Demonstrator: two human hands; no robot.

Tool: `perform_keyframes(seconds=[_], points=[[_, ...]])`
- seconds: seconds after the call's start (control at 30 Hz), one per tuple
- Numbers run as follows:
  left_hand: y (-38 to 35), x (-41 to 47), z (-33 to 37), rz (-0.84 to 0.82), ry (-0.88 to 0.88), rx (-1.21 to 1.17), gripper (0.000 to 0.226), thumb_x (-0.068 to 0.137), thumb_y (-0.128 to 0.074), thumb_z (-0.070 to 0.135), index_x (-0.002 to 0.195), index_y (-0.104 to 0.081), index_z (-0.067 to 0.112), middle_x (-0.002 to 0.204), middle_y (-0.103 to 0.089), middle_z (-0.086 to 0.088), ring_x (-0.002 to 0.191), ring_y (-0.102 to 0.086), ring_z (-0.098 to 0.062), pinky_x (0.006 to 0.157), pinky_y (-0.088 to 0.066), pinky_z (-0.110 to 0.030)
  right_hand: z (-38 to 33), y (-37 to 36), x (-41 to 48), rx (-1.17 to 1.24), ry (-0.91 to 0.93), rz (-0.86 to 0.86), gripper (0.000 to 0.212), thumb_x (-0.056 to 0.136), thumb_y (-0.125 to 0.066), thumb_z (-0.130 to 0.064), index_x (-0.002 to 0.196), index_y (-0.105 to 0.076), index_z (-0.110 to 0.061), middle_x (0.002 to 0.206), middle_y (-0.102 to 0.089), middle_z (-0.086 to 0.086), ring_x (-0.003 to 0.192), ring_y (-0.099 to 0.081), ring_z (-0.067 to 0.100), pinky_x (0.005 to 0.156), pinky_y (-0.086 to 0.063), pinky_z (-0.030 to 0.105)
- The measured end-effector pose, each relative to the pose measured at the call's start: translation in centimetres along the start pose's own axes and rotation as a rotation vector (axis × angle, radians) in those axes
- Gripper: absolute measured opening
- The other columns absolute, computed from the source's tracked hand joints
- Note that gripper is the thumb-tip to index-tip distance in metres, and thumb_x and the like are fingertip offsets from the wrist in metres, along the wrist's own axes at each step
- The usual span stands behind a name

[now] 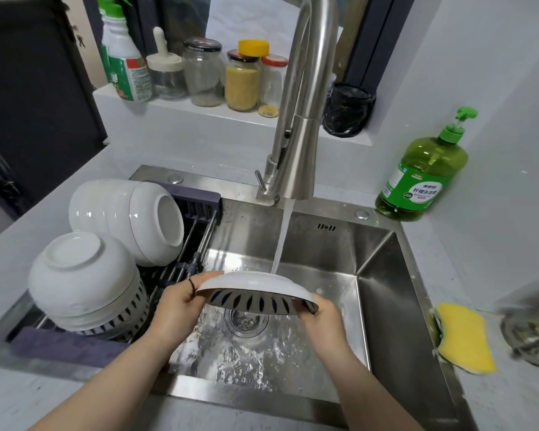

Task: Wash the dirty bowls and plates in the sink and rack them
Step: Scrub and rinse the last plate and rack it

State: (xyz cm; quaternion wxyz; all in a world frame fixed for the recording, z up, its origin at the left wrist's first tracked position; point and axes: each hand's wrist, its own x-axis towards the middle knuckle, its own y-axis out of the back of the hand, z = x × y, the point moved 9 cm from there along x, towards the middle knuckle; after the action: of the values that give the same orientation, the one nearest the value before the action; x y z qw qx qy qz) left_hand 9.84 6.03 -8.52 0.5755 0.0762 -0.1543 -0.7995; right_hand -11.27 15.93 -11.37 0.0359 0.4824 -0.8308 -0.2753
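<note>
Head view. Both hands held one plate [255,287] over the basin of the steel sink [383,306], above and just behind the drain [246,321]. The plate was white with a band of dark petal marks round its rim, and appeared turned face down and tilted toward the camera. The left hand [176,309] gripped the left rim, thumb laid on the upper side and fingers curled beneath; a thin dark band sat on one finger. The right hand [322,321] gripped the right rim, fingers curled round the edge. The water stream [282,241] from the pull-down faucet [296,141] struck the plate's upper side near the far edge, and water lay rippling on the basin floor. A dark rack [196,209] spanned the left part of the sink. On it, a nested row of white bowls [122,213] lay on its side at the back, bases toward the faucet. Nearer, an inverted bowl [78,272] capped a stack of patterned plates [119,318], all upside down. On the counter [495,259] right of the sink stood a green dish soap bottle [423,175] with a pump top. A yellow sponge [464,337] lay at the sink's right lip, with a blurred metal item [532,334] beside it at the frame edge. Jars [241,82] and a black bag [347,110] lined the ledge behind the faucet.
</note>
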Motion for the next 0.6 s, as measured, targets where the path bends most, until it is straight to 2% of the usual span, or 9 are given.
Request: perform_keyframes(seconds=[0.07, 0.13, 0.23, 0.3, 0.37, 0.43, 0.47, 0.53, 0.6], points=[[0.2, -0.4, -0.3, 0.004, 0.000, 0.005, 0.031, 0.086, -0.053, -0.010, 0.110, -0.065, 0.006, 0.099, -0.064, -0.001, 0.094, -0.055, -0.011, 0.072, -0.036, 0.007, 0.1, -0.3, -0.5, 0.007, -0.008, -0.008, 0.025, 0.092, -0.054, -0.011, 0.114, -0.065, -0.007, 0.079, -0.060, -0.011, 0.077, -0.053, 0.008, 0.055, -0.037, -0.001], [0.5, -0.3, -0.5, 0.012, 0.007, 0.010, 0.033, 0.085, -0.051, -0.013, 0.110, -0.064, 0.005, 0.099, -0.063, 0.000, 0.098, -0.055, -0.014, 0.074, -0.036, 0.007, -0.2, -0.6, -0.8, -0.021, -0.013, -0.020, 0.025, 0.093, -0.052, -0.008, 0.115, -0.064, -0.008, 0.081, -0.061, -0.010, 0.076, -0.054, 0.007, 0.055, -0.038, 0.000], [1.5, 0.2, -0.9, 0.053, 0.037, 0.030, 0.034, 0.083, -0.049, -0.017, 0.106, -0.065, 0.002, 0.087, -0.063, 0.010, 0.095, -0.055, -0.014, 0.071, -0.036, 0.006, -1.3, -1.7, -1.1, -0.115, 0.045, -0.093, 0.036, 0.095, -0.047, -0.008, 0.126, -0.056, -0.023, 0.109, -0.063, -0.005, 0.097, -0.056, 0.010, 0.065, -0.040, 0.001], [2.4, 0.6, -0.8, 0.086, 0.044, 0.056, 0.029, 0.083, -0.050, -0.016, 0.097, -0.066, 0.005, 0.080, -0.059, 0.015, 0.087, -0.056, -0.012, 0.067, -0.036, 0.006, -2.6, -2.4, -1.7, -0.176, 0.078, -0.173, 0.040, 0.096, -0.043, -0.011, 0.131, -0.049, -0.030, 0.115, -0.061, -0.005, 0.100, -0.055, 0.010, 0.072, -0.042, 0.008], [3.1, 1.1, -0.7, 0.109, 0.072, 0.037, 0.019, 0.085, -0.055, -0.007, 0.089, -0.063, 0.009, 0.080, -0.061, 0.008, 0.083, -0.055, -0.012, 0.064, -0.037, 0.000, -4.6, -2.4, -2.2, -0.267, 0.137, -0.193, 0.040, 0.097, -0.041, -0.014, 0.134, -0.044, -0.028, 0.122, -0.059, -0.002, 0.109, -0.053, 0.016, 0.087, -0.042, 0.022], [3.8, 1.6, -0.8, 0.128, 0.111, 0.053, 0.014, 0.087, -0.057, 0.002, 0.098, -0.063, 0.005, 0.093, -0.065, -0.005, 0.090, -0.054, -0.015, 0.072, -0.039, -0.017, -7.1, -2.3, -2.7, -0.366, 0.213, -0.168, 0.039, 0.097, -0.038, -0.015, 0.135, -0.042, -0.023, 0.126, -0.057, 0.001, 0.115, -0.049, 0.021, 0.091, -0.037, 0.025], [4.1, 2.0, -0.8, 0.134, 0.129, 0.081, 0.020, 0.087, -0.058, 0.005, 0.107, -0.061, 0.003, 0.101, -0.065, -0.009, 0.094, -0.054, -0.016, 0.076, -0.037, -0.022, -8.3, -2.3, -2.9, -0.404, 0.241, -0.152, 0.039, 0.098, -0.036, -0.016, 0.137, -0.040, -0.021, 0.127, -0.057, 0.002, 0.115, -0.049, 0.022, 0.088, -0.035, 0.024], [4.5, 2.7, -0.4, 0.142, 0.157, 0.086, 0.034, 0.087, -0.058, 0.009, 0.121, -0.053, 0.004, 0.110, -0.062, -0.009, 0.101, -0.055, -0.020, 0.080, -0.036, -0.022, -10.2, -2.4, -3.1, -0.447, 0.251, -0.111, 0.039, 0.100, -0.033, -0.018, 0.138, -0.036, -0.020, 0.126, -0.057, 0.003, 0.115, -0.049, 0.023, 0.084, -0.034, 0.025], [4.7, 3.4, 0.7, 0.129, 0.143, 0.031, 0.039, 0.086, -0.058, 0.004, 0.124, -0.045, 0.006, 0.108, -0.058, -0.005, 0.100, -0.054, -0.019, 0.075, -0.038, -0.014, -11.5, -2.6, -3.0, -0.421, 0.224, -0.066, 0.038, 0.099, -0.033, -0.018, 0.137, -0.037, -0.018, 0.125, -0.058, 0.005, 0.113, -0.050, 0.025, 0.086, -0.037, 0.027]])
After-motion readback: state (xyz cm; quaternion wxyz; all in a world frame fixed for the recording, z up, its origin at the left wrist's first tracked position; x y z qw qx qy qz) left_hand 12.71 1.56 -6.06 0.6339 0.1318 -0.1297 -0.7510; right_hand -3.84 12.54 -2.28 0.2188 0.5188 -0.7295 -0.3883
